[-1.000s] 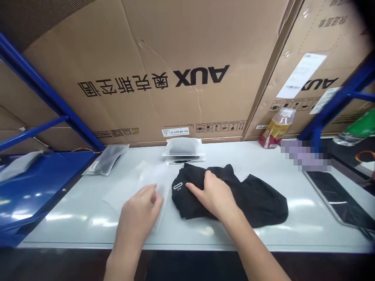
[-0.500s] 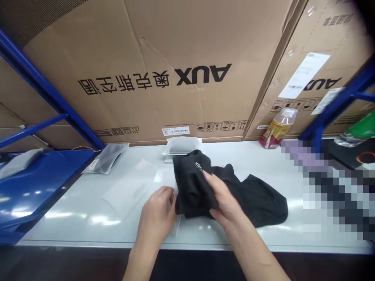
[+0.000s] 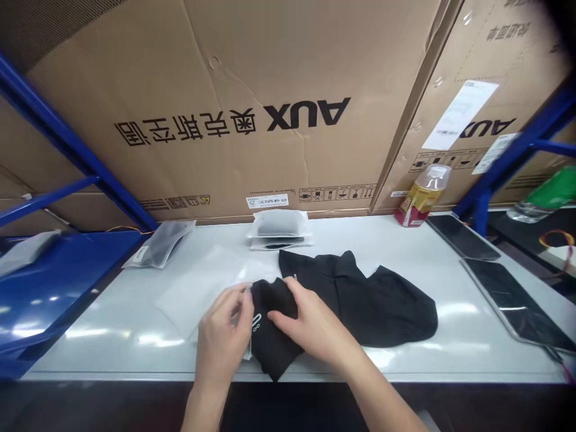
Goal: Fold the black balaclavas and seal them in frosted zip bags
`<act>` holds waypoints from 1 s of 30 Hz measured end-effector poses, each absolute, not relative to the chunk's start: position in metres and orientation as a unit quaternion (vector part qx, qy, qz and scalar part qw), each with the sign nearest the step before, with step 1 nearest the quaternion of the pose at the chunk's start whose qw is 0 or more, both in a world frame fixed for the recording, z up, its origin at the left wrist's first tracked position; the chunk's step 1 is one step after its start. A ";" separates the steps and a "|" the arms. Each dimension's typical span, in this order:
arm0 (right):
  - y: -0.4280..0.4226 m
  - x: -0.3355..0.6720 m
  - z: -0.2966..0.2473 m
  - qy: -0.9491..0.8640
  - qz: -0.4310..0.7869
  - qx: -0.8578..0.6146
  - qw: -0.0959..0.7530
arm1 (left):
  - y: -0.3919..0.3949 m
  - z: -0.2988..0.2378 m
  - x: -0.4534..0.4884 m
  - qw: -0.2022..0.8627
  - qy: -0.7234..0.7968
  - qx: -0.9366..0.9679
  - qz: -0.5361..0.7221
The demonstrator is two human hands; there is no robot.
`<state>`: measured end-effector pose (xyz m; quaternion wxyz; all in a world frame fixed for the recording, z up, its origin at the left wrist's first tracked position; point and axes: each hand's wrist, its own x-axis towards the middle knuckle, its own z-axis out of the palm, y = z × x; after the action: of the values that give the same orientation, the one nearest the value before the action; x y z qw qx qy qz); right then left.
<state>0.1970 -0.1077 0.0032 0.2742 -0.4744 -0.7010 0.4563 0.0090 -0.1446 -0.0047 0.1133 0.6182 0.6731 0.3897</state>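
Observation:
A folded black garment [image 3: 272, 336] with a small white logo lies at the table's front edge. My right hand [image 3: 315, 330] grips it from the right, fingers closed over the fold. Just left of it, my left hand [image 3: 222, 342] pinches the open edge of a clear plastic bag [image 3: 202, 288] that lies flat on the white table [image 3: 450, 348]. The garment's end meets the bag's mouth. Behind my right hand, a pile of more black garments [image 3: 382, 303] spreads to the right.
Packed bags [image 3: 279, 228] are stacked at the back, another packed bag [image 3: 159, 243] at back left. A bottle [image 3: 420, 195] stands back right, with two dark flat panels [image 3: 508, 294] along the right side. Large cardboard boxes [image 3: 270, 102] wall the rear. A blue shelf [image 3: 49, 288] is left.
My right hand lifted one black garment off the pile, then brought it down and left to the bag. My left hand took hold of the bag's edge.

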 end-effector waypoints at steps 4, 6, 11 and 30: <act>-0.096 0.191 -0.013 -0.628 0.454 -0.537 0.333 | -0.154 -0.003 0.005 0.139 0.651 0.665 0.339; -0.094 0.186 -0.019 -0.603 0.430 -0.561 0.369 | -0.160 -0.004 0.005 0.141 0.650 0.674 0.323; -0.108 0.176 -0.020 -0.660 0.307 -0.565 0.388 | -0.164 -0.010 0.016 0.160 0.670 0.637 0.345; -0.119 0.180 -0.023 -0.919 -0.024 -0.309 0.244 | -0.159 0.001 0.005 0.225 0.637 0.632 0.378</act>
<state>0.1803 -0.1188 -0.0230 0.2445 -0.3085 -0.9190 -0.0238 0.0055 -0.1592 0.0009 0.2248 0.6323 0.6375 0.3785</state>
